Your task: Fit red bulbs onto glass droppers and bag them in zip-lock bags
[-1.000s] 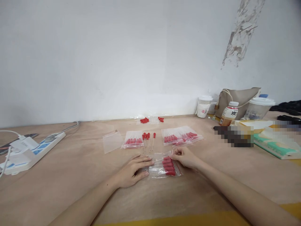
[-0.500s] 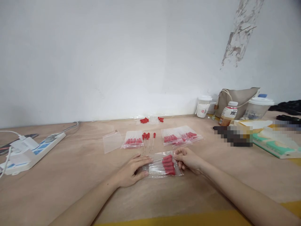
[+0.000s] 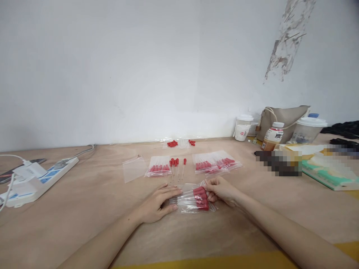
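A clear zip bag [image 3: 185, 203] lies on the table in front of me. Inside it, several droppers with red rubber bulbs [image 3: 200, 198] lie side by side, bulbs toward the right. My left hand [image 3: 158, 203] rests flat with fingers apart, its fingertips on the bag's left end. At the opposite end, my right hand [image 3: 220, 191] pinches the bag's zip edge between thumb and fingers; part of that edge is hidden. Beyond the hands stand out several loose droppers [image 3: 177, 163], lying with bulbs away from me.
Filled bags [image 3: 159, 166] and more filled bags [image 3: 215, 162] lie past my hands, with an unfilled zip bag [image 3: 134, 168] to their left. Red bulbs [image 3: 172, 143] lie near the wall. A power strip [image 3: 47, 181] is at left; a bottle [image 3: 272, 136] and cup [image 3: 243, 129] at right.
My right hand has moved slightly left, and the bag's zip edge now bends up near its fingers. The left hand stays in place.
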{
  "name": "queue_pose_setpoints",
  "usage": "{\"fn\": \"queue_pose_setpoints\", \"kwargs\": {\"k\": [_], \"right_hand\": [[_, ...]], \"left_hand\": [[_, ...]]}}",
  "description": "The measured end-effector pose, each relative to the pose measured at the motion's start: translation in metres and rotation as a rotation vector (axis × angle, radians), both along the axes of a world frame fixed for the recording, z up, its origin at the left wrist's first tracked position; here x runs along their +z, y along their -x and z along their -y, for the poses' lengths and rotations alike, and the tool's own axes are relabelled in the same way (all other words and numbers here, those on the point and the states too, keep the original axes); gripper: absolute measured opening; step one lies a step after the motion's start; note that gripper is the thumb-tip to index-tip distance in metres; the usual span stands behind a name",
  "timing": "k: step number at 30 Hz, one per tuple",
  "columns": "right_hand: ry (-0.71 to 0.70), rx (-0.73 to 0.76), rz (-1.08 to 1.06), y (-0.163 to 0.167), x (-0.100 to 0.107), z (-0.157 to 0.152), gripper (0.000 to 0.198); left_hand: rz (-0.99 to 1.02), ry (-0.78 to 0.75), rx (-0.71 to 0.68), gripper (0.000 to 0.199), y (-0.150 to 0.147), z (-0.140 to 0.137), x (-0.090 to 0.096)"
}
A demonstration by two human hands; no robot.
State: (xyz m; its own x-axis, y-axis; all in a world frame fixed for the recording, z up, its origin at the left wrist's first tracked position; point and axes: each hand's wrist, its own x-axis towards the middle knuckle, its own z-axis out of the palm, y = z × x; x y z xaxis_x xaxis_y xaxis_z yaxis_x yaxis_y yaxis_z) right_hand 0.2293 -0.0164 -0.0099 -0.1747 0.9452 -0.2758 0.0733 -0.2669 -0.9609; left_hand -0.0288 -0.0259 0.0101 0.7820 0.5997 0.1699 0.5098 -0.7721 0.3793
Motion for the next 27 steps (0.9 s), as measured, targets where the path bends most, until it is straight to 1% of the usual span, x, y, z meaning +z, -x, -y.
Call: {"fn": "queue_pose_setpoints", "kwargs": {"k": [2, 5, 7, 8, 9, 10, 11, 12, 13, 14, 15, 17, 20, 22, 24, 27], "right_hand": [[-0.014, 0.053, -0.021, -0.003, 0.001, 0.0, 0.018], [-0.016, 0.175, 0.038, -0.011, 0.006, 0.003, 0.026], [-0.099, 0.24, 0.1, -0.019, 0.013, 0.004, 0.03], [-0.16, 0.255, 0.108, -0.024, 0.018, 0.005, 0.03], [-0.218, 0.256, 0.094, -0.029, 0.024, 0.005, 0.03], [-0.264, 0.24, 0.065, -0.034, 0.031, 0.004, 0.03], [-0.285, 0.206, 0.029, -0.04, 0.037, 0.002, 0.029], [-0.29, 0.153, -0.012, -0.046, 0.044, 0.0, 0.028], [-0.286, 0.082, -0.051, -0.05, 0.05, -0.004, 0.026], [-0.278, 0.003, -0.088, -0.054, 0.055, -0.009, 0.023], [-0.273, -0.078, -0.116, -0.056, 0.058, -0.015, 0.019], [-0.266, -0.242, -0.145, -0.053, 0.061, -0.028, 0.012], [-0.237, -0.408, -0.137, -0.035, 0.051, -0.045, 0.008], [-0.196, -0.439, -0.122, -0.019, 0.039, -0.053, 0.009], [-0.163, -0.448, -0.097, -0.007, 0.025, -0.056, 0.012], [-0.156, -0.464, -0.025, -0.004, 0.009, -0.054, 0.019]], "left_hand": [[0.024, -0.002, 0.0, 0.043, 0.0, 0.002, 0.0], [0.048, 0.009, 0.002, 0.042, -0.001, 0.004, 0.001], [0.061, -0.008, 0.035, 0.04, 0.0, 0.001, 0.002], [0.07, -0.046, 0.081, 0.038, 0.003, -0.002, 0.003], [0.076, -0.102, 0.157, 0.036, 0.007, -0.007, 0.003], [0.071, -0.175, 0.272, 0.035, 0.013, -0.013, 0.004], [0.054, -0.254, 0.413, 0.034, 0.021, -0.021, 0.004], [0.004, -0.31, 0.587, 0.035, 0.03, -0.029, 0.005], [-0.068, -0.332, 0.784, 0.036, 0.04, -0.038, 0.005], [-0.09, -0.329, 0.885, 0.038, 0.05, -0.046, 0.004], [-0.102, -0.322, 0.956, 0.042, 0.059, -0.054, 0.003], [-0.141, -0.282, 1.059, 0.049, 0.075, -0.067, -0.002], [-0.203, -0.213, 1.133, 0.057, 0.088, -0.077, -0.011], [-0.238, -0.186, 1.128, 0.055, 0.09, -0.079, -0.014], [-0.267, -0.167, 1.098, 0.046, 0.092, -0.08, -0.013], [-0.296, -0.134, 1.073, 0.035, 0.096, -0.079, -0.007]]}}
